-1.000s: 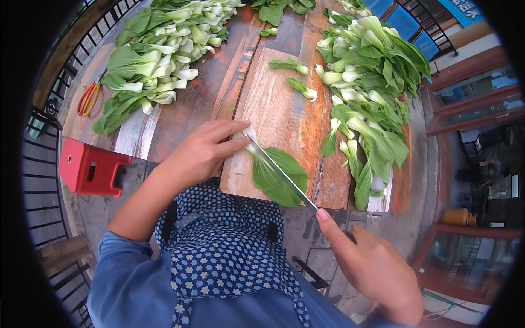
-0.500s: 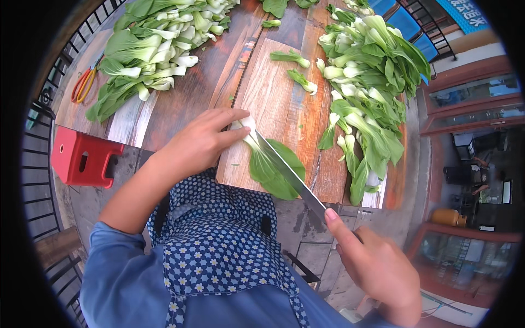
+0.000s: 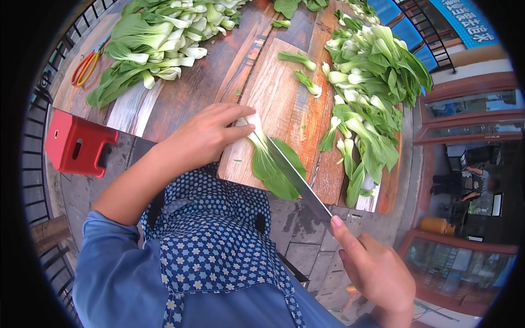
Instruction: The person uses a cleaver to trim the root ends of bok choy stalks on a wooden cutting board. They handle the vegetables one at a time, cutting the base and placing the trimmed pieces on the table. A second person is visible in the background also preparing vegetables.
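A wooden cutting board (image 3: pixel 269 82) lies at the table's near edge. On it rests a bok choy (image 3: pixel 265 164), its white base toward the far side and its green leaves reaching over the board's near edge. My left hand (image 3: pixel 199 134) pinches the white base between thumb and fingers. In my right hand (image 3: pixel 377 268) is a long kitchen knife (image 3: pixel 302 186), gripped by its handle. Its blade runs slantwise along the bok choy, tip near the stalks; how deep it sits cannot be made out. Two small bok choy pieces (image 3: pixel 308 83) lie farther up the board.
Heaped bok choy (image 3: pixel 150 44) covers the table's far left, beside orange-handled scissors (image 3: pixel 86 66). Another bok choy pile (image 3: pixel 366 109) lies right of the board. A red stool (image 3: pixel 76 143) stands below the table's left edge. At the far right a person (image 3: pixel 476 183) shows inside a doorway.
The knife has been drawn back a little toward me, its tip now farther from the white base. My left hand keeps its hold. The whole view has shifted slightly.
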`<state>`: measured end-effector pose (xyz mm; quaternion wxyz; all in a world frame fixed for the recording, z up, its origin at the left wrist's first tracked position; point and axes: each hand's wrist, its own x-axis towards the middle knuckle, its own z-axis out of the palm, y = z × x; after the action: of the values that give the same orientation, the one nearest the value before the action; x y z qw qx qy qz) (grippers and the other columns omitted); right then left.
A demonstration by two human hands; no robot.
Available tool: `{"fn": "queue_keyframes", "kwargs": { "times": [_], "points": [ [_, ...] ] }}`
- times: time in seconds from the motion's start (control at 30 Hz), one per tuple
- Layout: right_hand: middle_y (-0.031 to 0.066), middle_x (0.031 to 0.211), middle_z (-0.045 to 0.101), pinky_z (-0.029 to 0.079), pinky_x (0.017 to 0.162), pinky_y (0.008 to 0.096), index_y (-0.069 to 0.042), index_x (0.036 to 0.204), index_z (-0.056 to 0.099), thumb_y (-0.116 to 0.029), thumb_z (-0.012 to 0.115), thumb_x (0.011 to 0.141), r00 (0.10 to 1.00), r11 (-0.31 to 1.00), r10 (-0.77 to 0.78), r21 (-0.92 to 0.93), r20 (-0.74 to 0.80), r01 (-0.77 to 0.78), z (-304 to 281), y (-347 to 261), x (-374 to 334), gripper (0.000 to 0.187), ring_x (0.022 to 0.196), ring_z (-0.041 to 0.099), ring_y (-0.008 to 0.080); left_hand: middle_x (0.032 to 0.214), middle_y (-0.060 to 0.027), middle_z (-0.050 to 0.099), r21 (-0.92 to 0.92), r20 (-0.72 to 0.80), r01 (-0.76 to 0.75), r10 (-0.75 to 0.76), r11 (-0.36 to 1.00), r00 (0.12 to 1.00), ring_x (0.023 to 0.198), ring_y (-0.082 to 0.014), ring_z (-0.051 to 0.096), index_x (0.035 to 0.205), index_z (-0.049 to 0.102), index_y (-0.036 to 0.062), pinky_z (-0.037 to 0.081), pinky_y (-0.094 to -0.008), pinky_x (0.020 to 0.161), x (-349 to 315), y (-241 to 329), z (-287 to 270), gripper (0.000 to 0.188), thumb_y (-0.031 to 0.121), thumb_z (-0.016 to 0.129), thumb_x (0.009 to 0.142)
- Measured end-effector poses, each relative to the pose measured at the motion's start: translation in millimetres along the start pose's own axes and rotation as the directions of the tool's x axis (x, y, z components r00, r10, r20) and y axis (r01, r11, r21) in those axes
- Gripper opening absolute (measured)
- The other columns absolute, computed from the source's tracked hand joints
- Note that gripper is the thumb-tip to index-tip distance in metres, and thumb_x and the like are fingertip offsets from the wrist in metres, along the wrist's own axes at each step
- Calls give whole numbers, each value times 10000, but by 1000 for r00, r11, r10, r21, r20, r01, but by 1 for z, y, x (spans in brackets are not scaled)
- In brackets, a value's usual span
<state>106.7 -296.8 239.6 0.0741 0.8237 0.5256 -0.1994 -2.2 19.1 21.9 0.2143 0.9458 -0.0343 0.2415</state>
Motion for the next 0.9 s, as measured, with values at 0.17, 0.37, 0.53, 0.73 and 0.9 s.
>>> {"fn": "queue_keyframes", "kwargs": {
  "times": [0.17, 0.37, 0.53, 0.73, 0.9],
  "points": [
    [110, 745, 559, 502, 587, 454, -227, 1553, 519, -19, 769, 830, 1000, 1000, -10, 16, 0, 10, 0, 3, -2, 792, 622, 591, 341, 1407, -187, 630, -8, 19, 2, -2, 1000, 1000, 1255, -406, 624, 1240, 723, 35, 513, -494, 1047, 0, -1, -1, 453, -14, 694, 791],
    [116, 746, 562, 501, 606, 456, -231, 1557, 513, -10, 776, 828, 1000, 999, -13, 52, -2, 13, 2, 7, -8, 806, 655, 602, 342, 1410, -187, 627, -16, 20, 3, -3, 1000, 1000, 1265, -401, 618, 1242, 723, 32, 505, -497, 1053, 0, 0, -2, 460, -23, 690, 787],
    [119, 762, 578, 505, 612, 457, -230, 1559, 510, -12, 770, 839, 1000, 998, -19, 55, -22, 20, 5, 10, -16, 796, 662, 605, 344, 1409, -191, 626, -15, 8, 1, -1, 1000, 1000, 1265, -403, 616, 1233, 725, 26, 504, -496, 1054, -1, -1, 0, 464, -33, 691, 774],
    [115, 766, 585, 501, 606, 455, -227, 1558, 512, -18, 762, 854, 1000, 997, 0, 78, -17, 2, 6, 10, -25, 776, 668, 609, 342, 1392, -187, 631, -9, -2, -12, 12, 1000, 1000, 1269, -396, 609, 1206, 733, 15, 499, -486, 1058, 0, -1, 1, 446, -33, 687, 765],
    [118, 763, 585, 498, 602, 455, -216, 1554, 517, -17, 759, 858, 1000, 996, 27, 86, 7, -28, 4, 10, -32, 763, 663, 613, 342, 1379, -174, 636, 0, -17, -15, 15, 1000, 1000, 1277, -383, 600, 1175, 747, 6, 487, -466, 1072, 0, 0, 1, 407, -21, 675, 775]
  ]
}}
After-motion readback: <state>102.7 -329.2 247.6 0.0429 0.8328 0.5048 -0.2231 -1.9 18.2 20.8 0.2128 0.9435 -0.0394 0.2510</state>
